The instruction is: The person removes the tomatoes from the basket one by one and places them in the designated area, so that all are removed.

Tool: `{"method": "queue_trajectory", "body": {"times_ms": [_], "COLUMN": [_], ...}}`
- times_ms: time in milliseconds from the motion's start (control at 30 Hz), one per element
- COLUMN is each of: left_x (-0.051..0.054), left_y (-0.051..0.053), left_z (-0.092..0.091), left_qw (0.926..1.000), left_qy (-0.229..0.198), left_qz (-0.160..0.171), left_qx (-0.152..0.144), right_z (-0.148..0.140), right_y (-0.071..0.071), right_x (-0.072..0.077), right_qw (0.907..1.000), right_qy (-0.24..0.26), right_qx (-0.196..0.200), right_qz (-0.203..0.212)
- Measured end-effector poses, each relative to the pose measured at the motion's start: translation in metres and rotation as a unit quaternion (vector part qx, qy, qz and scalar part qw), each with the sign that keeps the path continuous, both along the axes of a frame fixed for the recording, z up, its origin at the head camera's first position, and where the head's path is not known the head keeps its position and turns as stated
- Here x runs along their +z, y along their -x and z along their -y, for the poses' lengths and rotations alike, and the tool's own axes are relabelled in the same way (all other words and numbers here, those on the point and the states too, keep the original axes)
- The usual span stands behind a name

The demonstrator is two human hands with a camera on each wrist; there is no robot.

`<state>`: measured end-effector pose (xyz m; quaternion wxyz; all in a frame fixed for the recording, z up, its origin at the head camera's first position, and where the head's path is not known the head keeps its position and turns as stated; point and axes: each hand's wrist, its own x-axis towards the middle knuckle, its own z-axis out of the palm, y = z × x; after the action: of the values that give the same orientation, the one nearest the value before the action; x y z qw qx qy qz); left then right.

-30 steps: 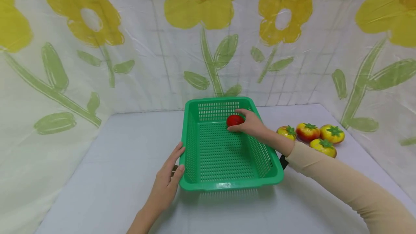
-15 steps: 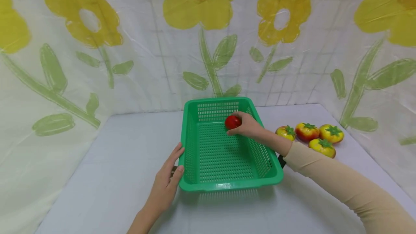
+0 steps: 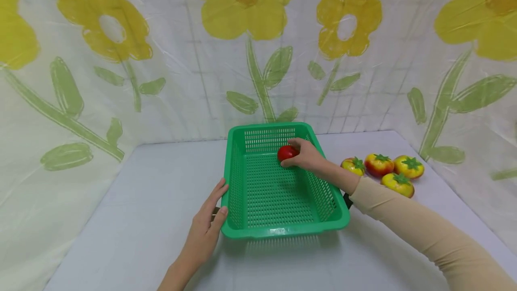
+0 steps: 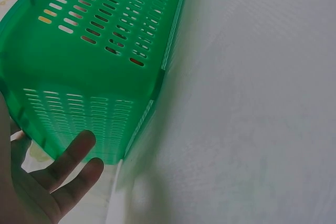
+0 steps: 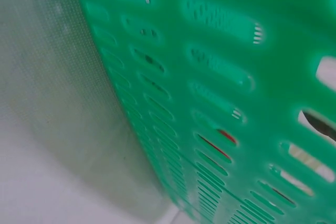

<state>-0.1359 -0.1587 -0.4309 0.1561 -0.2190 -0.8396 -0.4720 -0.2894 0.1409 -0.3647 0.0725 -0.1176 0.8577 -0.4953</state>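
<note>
A green plastic basket point(image 3: 278, 232) with slotted walls stands on the table. Inside it, near the far right corner, my right hand point(image 3: 307, 156) holds a red, round, tomato-like fruit point(image 3: 286, 152) between thumb and fingers. My left hand point(image 3: 203, 228) touches the basket's left rim with thumb and fingers spread. In the left wrist view, fingers of that hand point(image 4: 52, 182) reach out fairly straight beside the basket's outer wall point(image 4: 79, 72). The right wrist view is filled by the slotted wall point(image 5: 210, 93), with slivers of red behind it; the right hand is not seen there.
Several yellow-red fruits with green leafy tops point(image 3: 397, 185) sit on the white table point(image 3: 153, 192) right of the basket, beside the right forearm. A white curtain point(image 3: 173, 89) printed with yellow flowers hangs behind and along the sides.
My right hand has shifted slightly left and down inside the basket with the red fruit. My left hand stays at the rim. The view has tilted a little.
</note>
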Motion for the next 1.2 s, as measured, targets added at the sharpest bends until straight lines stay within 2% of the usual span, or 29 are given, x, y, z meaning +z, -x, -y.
{"method": "queue_trajectory", "body": {"times_ms": [167,467,667,933,1200], "left_x": [0.0004,-0.0027,-0.002,0.0012,0.0021], "left_y": [-0.0003,0.0012,0.0013,-0.0006,-0.0011], "left_z": [-0.0004,-0.0002,0.001,-0.0005,-0.0011], "left_qw": [1.0,0.9999,1.0,0.9999,0.9999], "left_qy": [-0.001,-0.014,-0.003,-0.013,-0.01], "left_qz": [-0.002,0.0,-0.001,0.001,0.001], "left_qx": [0.001,-0.002,-0.004,-0.005,-0.004], "right_z": [0.0007,0.001,0.0029,0.0022,0.004], "right_y": [-0.0009,-0.0011,-0.0009,-0.002,-0.0045], "right_x": [0.0008,-0.0042,-0.0026,-0.0041,-0.0038], "right_qw": [1.0,0.9994,0.9967,0.9945,0.9887], "right_qy": [-0.002,-0.03,-0.066,-0.059,-0.095], "right_qx": [0.0,0.006,0.038,0.083,0.115], "right_qz": [0.004,-0.014,-0.028,-0.024,-0.021]}}
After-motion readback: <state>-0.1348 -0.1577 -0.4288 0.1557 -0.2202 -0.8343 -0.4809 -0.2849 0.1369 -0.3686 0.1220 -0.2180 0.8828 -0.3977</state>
